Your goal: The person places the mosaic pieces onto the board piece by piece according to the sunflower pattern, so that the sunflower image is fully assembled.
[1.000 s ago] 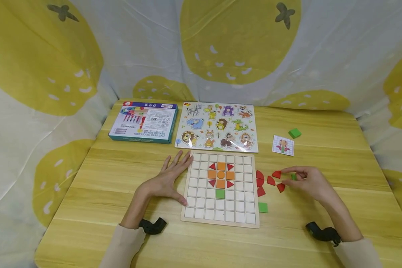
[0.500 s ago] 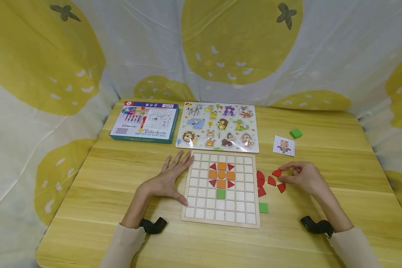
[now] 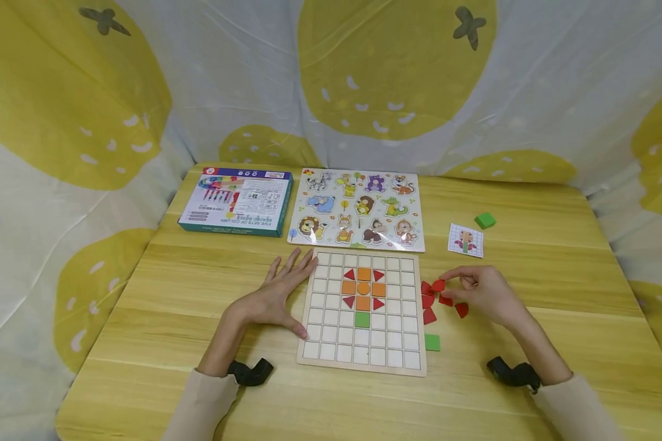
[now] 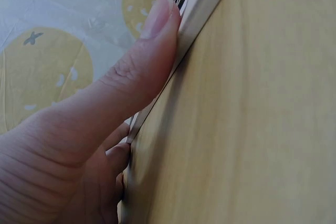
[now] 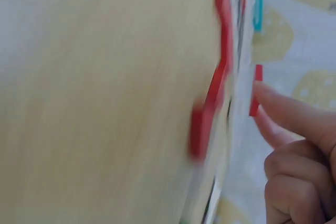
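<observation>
My left hand (image 3: 270,299) lies spread along the left edge of a wooden grid board (image 3: 358,369), thumb and fingertips touching its rim. In the left wrist view the thumb (image 4: 142,61) presses on the board's side. On the grid, orange squares surround an orange circle (image 3: 363,288), with red triangles at the corners and a green square (image 3: 362,320) below. Just right of the board, my right hand (image 3: 488,295) pinches a red quarter-circle piece (image 5: 256,90) between thumb and index finger, raised off the table. Other red pieces (image 3: 461,310) lie beneath and beside it.
A green square tile (image 3: 433,342) lies by the board's right edge. A pattern card (image 3: 466,240) and a green block (image 3: 485,220) are farther back right. Behind the board lie an animal puzzle (image 3: 358,208) and a boxed toy (image 3: 234,202). A patterned curtain (image 3: 243,73) hangs behind.
My right hand has taken up the red quarter-circle from the table and moved left with it, toward the board. My left hand has stayed in place.
</observation>
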`<state>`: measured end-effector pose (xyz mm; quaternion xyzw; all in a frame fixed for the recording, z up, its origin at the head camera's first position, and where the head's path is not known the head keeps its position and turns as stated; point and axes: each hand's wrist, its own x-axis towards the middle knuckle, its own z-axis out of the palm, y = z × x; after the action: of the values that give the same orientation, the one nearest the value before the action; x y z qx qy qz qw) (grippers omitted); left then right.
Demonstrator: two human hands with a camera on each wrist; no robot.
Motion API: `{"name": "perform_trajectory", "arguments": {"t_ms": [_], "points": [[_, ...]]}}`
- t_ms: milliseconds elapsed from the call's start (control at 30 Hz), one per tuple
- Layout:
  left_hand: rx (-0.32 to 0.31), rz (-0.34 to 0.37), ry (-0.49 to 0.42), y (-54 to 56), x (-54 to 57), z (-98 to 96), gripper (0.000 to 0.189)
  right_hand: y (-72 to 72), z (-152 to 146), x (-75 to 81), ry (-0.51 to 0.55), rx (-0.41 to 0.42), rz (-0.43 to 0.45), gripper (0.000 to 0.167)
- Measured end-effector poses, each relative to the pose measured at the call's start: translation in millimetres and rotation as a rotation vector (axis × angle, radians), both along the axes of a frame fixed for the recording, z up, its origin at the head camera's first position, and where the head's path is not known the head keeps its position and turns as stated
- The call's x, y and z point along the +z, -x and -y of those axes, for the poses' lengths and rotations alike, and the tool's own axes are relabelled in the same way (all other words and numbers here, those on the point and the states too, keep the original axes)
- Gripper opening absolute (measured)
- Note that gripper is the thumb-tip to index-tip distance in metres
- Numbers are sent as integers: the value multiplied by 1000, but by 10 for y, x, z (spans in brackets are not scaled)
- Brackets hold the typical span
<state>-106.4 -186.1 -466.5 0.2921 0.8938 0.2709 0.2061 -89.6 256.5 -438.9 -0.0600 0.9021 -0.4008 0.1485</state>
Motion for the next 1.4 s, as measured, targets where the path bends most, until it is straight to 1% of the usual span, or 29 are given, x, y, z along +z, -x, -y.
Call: {"name": "perform_trajectory", "arguments": {"t_ms": [67,167,333,433,667,933,1133,1400], "points": [[1,0,-1,-2,1,2,145,-27,144,10,40,38,2,29],[0,0,-1,-3,-1,5,145,-72,376,14,88,86,51,26],[0,-2,-1,0,-7,11,145,-135,731,-12,106,189,81,21],[0,-3,-3,0,-8,12,145,-160,872,-43,100,222,83,19],[1,0,-2,2,-2,4,145,-163,973,-100,51,222,106,19],[-1,-3,-2,6,-1,5,146,-162,946,-142,89,243,87,18],[-3,-6,-11,9,-7,11,146,-166,979,-137,75,228,91,17],[-2,-4,-14,2,-4,8,146,-172,1005,-138,75,185,125,18]]}}
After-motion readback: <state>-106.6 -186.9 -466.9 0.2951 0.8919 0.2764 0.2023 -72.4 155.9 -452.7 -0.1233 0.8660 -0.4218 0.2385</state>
